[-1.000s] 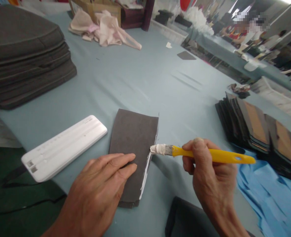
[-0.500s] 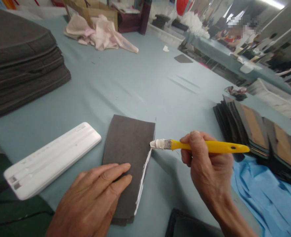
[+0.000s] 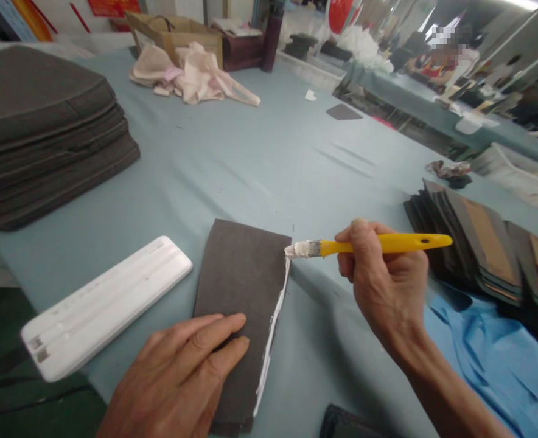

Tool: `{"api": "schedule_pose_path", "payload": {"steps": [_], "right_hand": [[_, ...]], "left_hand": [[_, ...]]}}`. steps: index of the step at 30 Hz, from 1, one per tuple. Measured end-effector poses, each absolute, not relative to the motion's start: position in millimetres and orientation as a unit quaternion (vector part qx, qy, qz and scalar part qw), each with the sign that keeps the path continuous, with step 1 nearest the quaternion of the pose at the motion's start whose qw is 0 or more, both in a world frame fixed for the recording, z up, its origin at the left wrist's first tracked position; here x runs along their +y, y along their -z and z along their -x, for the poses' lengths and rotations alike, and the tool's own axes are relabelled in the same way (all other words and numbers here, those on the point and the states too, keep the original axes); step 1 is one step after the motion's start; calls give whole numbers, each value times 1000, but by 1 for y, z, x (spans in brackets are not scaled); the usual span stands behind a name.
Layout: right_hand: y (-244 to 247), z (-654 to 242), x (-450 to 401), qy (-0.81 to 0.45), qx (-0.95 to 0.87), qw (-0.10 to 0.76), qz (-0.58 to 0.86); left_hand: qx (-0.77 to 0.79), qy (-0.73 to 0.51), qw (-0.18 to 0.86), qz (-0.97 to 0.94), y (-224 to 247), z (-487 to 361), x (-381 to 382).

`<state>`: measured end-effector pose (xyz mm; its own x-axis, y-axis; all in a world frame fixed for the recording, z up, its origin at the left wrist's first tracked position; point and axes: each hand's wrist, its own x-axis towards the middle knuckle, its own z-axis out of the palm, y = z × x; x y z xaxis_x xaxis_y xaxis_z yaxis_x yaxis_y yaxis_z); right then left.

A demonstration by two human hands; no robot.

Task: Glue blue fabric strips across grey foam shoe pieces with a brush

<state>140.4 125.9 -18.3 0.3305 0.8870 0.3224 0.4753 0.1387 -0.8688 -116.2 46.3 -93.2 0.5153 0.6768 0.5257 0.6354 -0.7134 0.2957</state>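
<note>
My brush (image 3: 328, 247) is bright yellow along the handle (image 3: 410, 242) and white at the bristles (image 3: 300, 249). The panel (image 3: 241, 274) before me is plain dark grey, with a white line (image 3: 274, 319) along its right edge. I see a blue-grey tabletop (image 3: 260, 158), a white device (image 3: 109, 307), a dark brownish-grey stack (image 3: 45, 134), another stack (image 3: 474, 249) of grey, black and tan, sky-blue fabric (image 3: 501, 365) and pinkish-beige cloth (image 3: 200, 76).

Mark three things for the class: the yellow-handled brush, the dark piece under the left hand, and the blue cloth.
Yellow-handled brush (image 3: 393, 244): head view, on the handle.
Dark piece (image 3: 244, 277): head view, on its upper face.
Blue cloth (image 3: 495, 353): head view, on its folds.
</note>
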Motion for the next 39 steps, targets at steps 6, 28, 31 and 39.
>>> {"api": "schedule_pose_path", "payload": {"steps": [6, 28, 31, 39], "right_hand": [[22, -144, 141, -176, -556, 533, 613], [15, -135, 99, -206, -541, 511, 636], [13, -132, 83, -224, -538, 502, 639], [4, -128, 48, -277, -507, 460, 674]], "left_hand": [[372, -325, 46, -868, 91, 115, 47], [371, -312, 114, -867, 87, 115, 43], [379, -310, 112, -864, 86, 113, 41], [399, -301, 82, -862, 77, 109, 43]]}}
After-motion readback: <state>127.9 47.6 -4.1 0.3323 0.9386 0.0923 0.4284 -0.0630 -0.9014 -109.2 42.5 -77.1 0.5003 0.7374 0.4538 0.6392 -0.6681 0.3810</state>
